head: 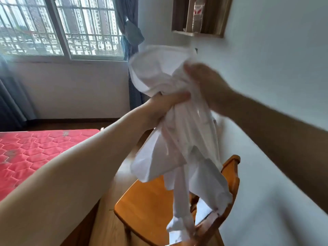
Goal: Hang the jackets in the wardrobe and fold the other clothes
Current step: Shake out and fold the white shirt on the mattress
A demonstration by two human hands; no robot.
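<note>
Body in view: two bare forearms and two hands, nothing else of the person. Left forearm (74,176) comes in from the lower-left corner, wide and close to the lens, uncovered all the way to the frame edge. Right forearm (276,126) comes in from the right edge, in shade, also uncovered to the frame edge. No sleeve, cuff, glove, watch, band or ring shows on either. Left hand (165,103) reads fairly sharp, slim wrist. Right hand (205,77) is motion-blurred, so finger and nail detail can't be made out.
</note>
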